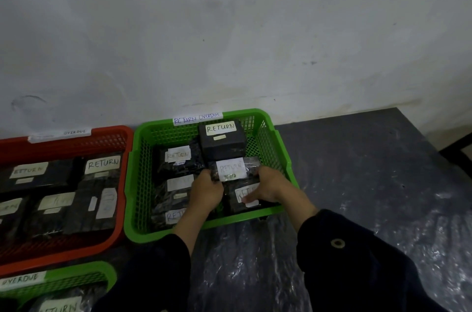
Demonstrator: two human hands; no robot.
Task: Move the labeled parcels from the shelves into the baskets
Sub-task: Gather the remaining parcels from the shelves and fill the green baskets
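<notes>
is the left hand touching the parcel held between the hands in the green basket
Touching: the head view shows the left hand gripping the left edge of the parcel.

Right basket beside left basket, parcels inside both, wall behind

Red basket cut off left — small print on held parcel illegible.

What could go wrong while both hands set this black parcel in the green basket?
The black plastic-wrapped parcel, held at its ends by the left hand and right hand, may cover the white labels of the lower parcels. The green plastic basket looks crowded, so the black box behind could be nudged.
</notes>
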